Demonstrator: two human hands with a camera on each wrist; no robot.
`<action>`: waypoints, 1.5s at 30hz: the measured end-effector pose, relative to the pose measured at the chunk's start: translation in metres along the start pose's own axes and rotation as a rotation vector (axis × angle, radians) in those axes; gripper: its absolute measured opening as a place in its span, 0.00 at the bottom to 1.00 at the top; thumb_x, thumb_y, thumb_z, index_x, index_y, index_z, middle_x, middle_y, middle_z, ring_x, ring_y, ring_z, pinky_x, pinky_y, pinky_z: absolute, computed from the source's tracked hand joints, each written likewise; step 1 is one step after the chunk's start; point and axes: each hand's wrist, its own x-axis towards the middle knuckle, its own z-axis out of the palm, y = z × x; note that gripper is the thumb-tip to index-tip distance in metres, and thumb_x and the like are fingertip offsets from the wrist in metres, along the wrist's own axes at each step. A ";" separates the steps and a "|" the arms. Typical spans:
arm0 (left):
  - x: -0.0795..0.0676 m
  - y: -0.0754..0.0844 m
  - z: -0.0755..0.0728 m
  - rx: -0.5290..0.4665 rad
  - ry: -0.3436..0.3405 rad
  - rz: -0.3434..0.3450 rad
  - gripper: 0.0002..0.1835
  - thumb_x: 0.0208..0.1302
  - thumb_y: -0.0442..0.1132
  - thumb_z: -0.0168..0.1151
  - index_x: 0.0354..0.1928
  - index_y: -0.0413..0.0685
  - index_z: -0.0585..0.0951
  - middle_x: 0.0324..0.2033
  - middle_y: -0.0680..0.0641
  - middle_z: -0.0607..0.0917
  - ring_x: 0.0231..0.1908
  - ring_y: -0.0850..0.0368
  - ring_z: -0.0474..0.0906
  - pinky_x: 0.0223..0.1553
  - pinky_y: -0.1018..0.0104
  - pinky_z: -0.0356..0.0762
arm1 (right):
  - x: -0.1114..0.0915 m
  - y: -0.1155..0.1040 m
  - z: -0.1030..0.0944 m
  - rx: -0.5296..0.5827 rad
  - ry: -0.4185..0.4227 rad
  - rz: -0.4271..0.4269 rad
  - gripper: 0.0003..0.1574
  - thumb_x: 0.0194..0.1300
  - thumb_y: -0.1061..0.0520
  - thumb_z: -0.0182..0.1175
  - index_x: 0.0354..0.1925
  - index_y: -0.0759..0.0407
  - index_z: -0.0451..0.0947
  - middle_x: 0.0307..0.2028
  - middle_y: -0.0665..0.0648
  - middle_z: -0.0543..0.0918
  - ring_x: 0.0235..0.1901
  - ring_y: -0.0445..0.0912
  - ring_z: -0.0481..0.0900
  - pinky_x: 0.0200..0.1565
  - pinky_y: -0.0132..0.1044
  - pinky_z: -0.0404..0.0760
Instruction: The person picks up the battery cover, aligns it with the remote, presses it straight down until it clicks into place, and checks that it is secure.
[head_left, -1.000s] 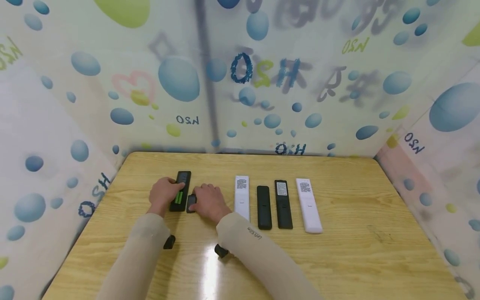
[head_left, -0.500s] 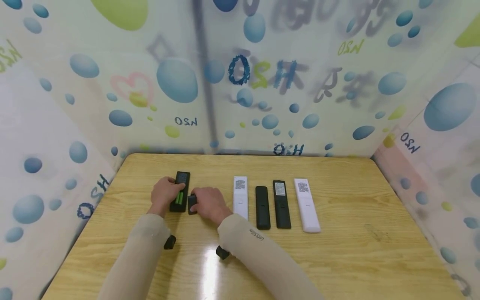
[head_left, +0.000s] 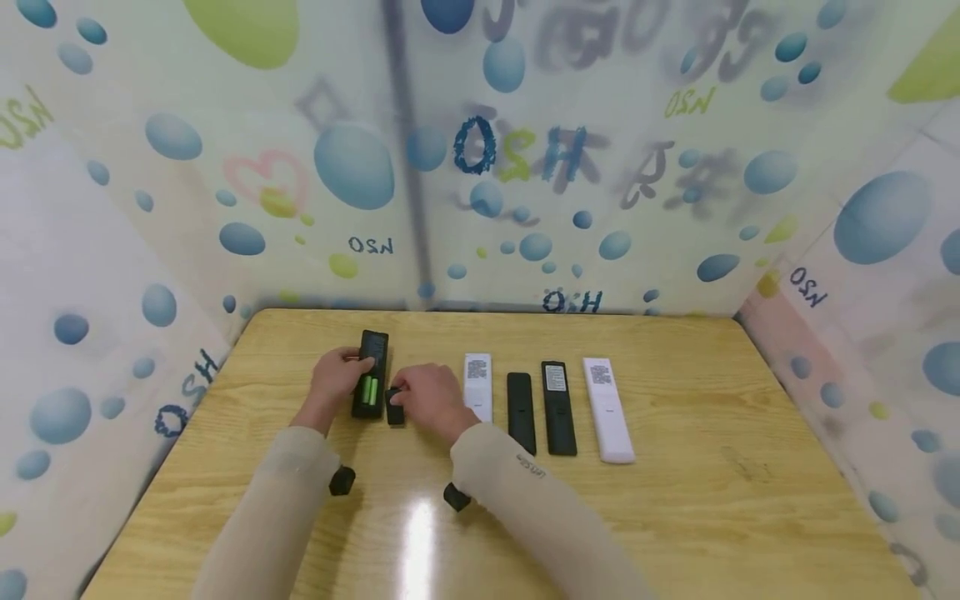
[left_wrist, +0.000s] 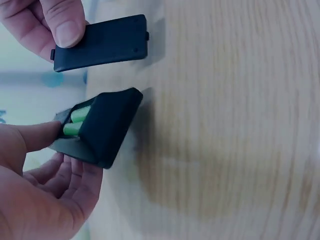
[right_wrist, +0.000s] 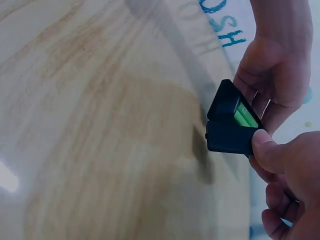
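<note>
My left hand [head_left: 335, 379] grips a black remote control [head_left: 375, 354] with its back facing up, thumb on top and fingers underneath. The battery compartment is uncovered, and two green batteries [head_left: 370, 390] lie side by side in it. Just to the right, my right hand [head_left: 432, 395] pinches a black battery cover [head_left: 395, 408] between thumb and fingers. In the left wrist view the battery cover [left_wrist: 107, 42] shows its flat face and small end tabs, apart from the remote [left_wrist: 112, 127]. The remote is tilted, its lower end above the table.
Right of my hands lie a white remote [head_left: 478, 385], two black remotes [head_left: 521, 414] [head_left: 558, 408] and another white remote [head_left: 609, 410], all back side up in a row on the wooden table [head_left: 697, 500]. A patterned wall [head_left: 637, 208] stands behind the table's far edge.
The left hand has raised and shifted the remote slightly right and away, so the batteries show more fully. The right hand has lifted the battery cover and moved slightly right with it.
</note>
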 end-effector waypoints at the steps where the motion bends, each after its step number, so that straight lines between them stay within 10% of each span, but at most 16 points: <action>1: 0.000 0.003 0.001 -0.022 -0.012 0.014 0.30 0.73 0.46 0.52 0.70 0.38 0.64 0.66 0.33 0.69 0.61 0.40 0.71 0.59 0.50 0.74 | -0.001 0.002 -0.003 0.000 0.008 0.001 0.14 0.65 0.43 0.62 0.47 0.42 0.84 0.39 0.41 0.87 0.39 0.38 0.82 0.53 0.39 0.77; 20: -0.012 0.031 0.035 -0.187 -0.133 0.094 0.29 0.73 0.44 0.53 0.71 0.40 0.64 0.62 0.37 0.71 0.55 0.49 0.72 0.51 0.60 0.77 | -0.028 0.042 -0.055 -0.126 0.052 0.016 0.17 0.65 0.40 0.61 0.48 0.44 0.84 0.41 0.44 0.88 0.41 0.41 0.84 0.53 0.43 0.77; 45: -0.027 0.024 0.076 -0.291 -0.235 0.173 0.24 0.72 0.39 0.55 0.65 0.36 0.67 0.56 0.36 0.74 0.46 0.54 0.76 0.43 0.66 0.80 | -0.066 0.073 -0.072 -0.111 0.123 -0.004 0.14 0.62 0.42 0.65 0.43 0.44 0.87 0.30 0.44 0.85 0.30 0.40 0.76 0.40 0.39 0.73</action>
